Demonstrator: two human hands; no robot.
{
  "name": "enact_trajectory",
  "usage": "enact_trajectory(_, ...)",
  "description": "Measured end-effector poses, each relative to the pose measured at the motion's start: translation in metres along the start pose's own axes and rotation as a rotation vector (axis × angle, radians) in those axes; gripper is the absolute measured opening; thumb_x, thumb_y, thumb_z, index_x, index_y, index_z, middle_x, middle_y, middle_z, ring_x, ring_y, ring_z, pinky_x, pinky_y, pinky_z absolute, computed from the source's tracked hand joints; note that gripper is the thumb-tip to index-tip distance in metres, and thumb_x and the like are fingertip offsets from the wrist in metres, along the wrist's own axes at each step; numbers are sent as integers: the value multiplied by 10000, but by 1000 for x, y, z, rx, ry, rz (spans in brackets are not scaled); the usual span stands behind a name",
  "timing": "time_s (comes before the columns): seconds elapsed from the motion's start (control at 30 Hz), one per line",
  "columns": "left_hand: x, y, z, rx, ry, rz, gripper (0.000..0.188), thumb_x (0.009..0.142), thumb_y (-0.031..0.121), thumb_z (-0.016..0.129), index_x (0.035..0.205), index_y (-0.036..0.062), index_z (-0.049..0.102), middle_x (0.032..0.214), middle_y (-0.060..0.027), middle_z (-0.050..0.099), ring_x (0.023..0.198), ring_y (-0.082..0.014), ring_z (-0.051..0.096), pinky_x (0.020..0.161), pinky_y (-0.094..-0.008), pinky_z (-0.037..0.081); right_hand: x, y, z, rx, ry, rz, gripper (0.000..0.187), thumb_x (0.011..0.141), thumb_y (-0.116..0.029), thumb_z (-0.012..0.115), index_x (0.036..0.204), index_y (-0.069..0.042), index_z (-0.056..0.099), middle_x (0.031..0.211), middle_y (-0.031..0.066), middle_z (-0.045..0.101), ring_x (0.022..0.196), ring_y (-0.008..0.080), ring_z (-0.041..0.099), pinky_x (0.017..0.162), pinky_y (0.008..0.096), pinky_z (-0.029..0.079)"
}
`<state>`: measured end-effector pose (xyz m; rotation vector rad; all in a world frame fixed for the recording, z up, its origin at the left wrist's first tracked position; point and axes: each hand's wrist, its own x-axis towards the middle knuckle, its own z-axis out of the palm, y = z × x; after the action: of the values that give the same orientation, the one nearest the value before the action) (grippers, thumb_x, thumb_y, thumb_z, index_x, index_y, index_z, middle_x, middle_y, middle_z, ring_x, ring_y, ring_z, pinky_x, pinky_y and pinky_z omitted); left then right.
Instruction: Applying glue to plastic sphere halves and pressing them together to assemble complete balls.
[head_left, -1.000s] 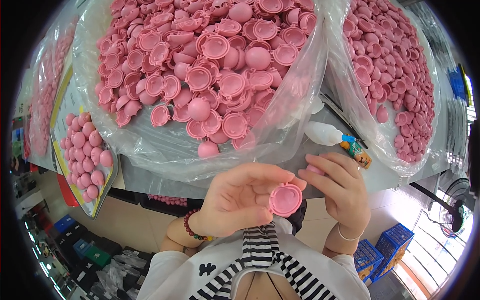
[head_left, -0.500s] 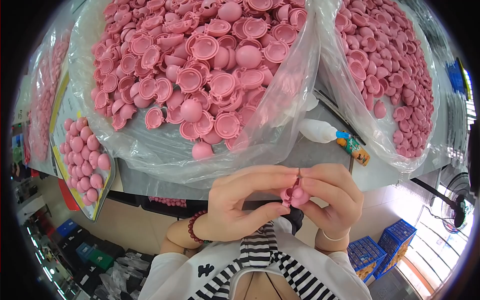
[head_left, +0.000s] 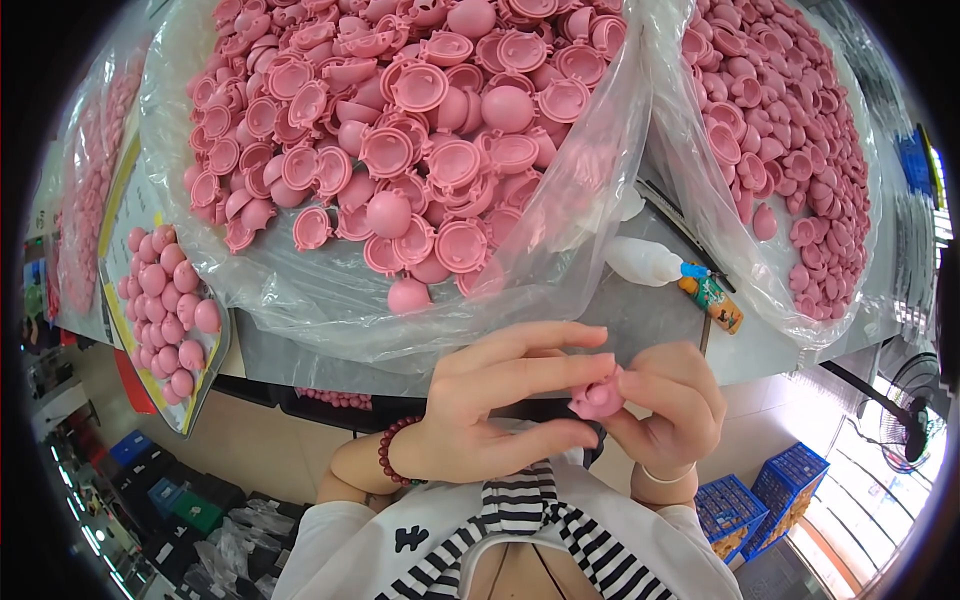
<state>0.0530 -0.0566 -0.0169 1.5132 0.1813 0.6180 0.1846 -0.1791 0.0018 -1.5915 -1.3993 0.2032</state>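
A pink piece [head_left: 597, 400] sits between the two hands, in front of the person's chest and just off the near edge of the grey table [head_left: 655, 322]. The right hand [head_left: 675, 400] pinches it from the right, thumb and bent forefinger closed on that side of it. The left hand [head_left: 470, 395] is loosely spread on the other side, with the piece just beyond its palm: the forefinger reaches over the top of the piece and the thumb points along below it. Whether that forefinger presses on the piece or only passes in front of it, I cannot tell. The left wrist wears a beaded bracelet [head_left: 388, 450].

Beyond the hands, a large heap of pink shells [head_left: 388, 152] lies in a clear bag [head_left: 330, 325], with a second heap [head_left: 790, 165] to its right. Between the heaps and the right hand lie a white bottle [head_left: 640, 262] with a blue tip, a small orange-and-green cylinder [head_left: 713, 305] near that tip, and a thin dark tool [head_left: 690, 235]. Well to the left of the left hand, pink balls [head_left: 153, 278] are clustered on a yellow-edged board [head_left: 118, 240].
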Motion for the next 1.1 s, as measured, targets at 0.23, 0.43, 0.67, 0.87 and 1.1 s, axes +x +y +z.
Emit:
enact_trajectory(0.23, -1, -8, -2, -60, 1, -29, 484, 612, 137, 794, 1021, -45, 612, 983, -173, 640, 809, -218, 604, 691, -297, 465, -5, 0, 13, 80, 90, -138, 304, 589, 34, 705, 868, -12, 592, 747, 71, 580, 591, 210, 565, 502, 289, 471)
enact_trajectory(0.43, -1, -4, -7, -71, 19, 31, 411, 602, 87, 781, 980, -8, 649, 896, -117, 663, 769, -196, 608, 674, -280, 481, -6, -2, 19, 93, 102, -160, 298, 597, 32, 701, 871, -9, 590, 755, 80, 583, 600, 215, 568, 491, 286, 471)
enact_trajectory(0.67, 0, -5, -10, -133, -39, 19, 438, 583, 189, 821, 928, -12, 639, 898, -172, 653, 763, -211, 591, 685, -273, 453, -8, 4, 10, 147, 183, -117, 275, 639, -49, 738, 857, -23, 573, 755, 77, 577, 635, 205, 556, 532, 306, 469)
enact_trajectory(0.87, -7, -9, -1, -923, -12, -250, 509, 623, 385, 799, 922, 76, 526, 915, -163, 559, 769, -233, 567, 682, -319, 465, 29, 19, 18, 169, 596, 309, 371, 657, -70, 739, 968, 26, 562, 880, 103, 603, 812, 235, 580, 714, 307, 457)
enact_trajectory(1.1, -5, 1, -4, -1076, -67, -522, 545, 676, 313, 774, 1047, 36, 486, 806, -120, 576, 761, -237, 568, 672, -327, 459, 14, 29, 10, 34, 364, 296, 354, 692, -69, 708, 986, 47, 549, 986, 145, 620, 927, 216, 580, 795, 296, 456)
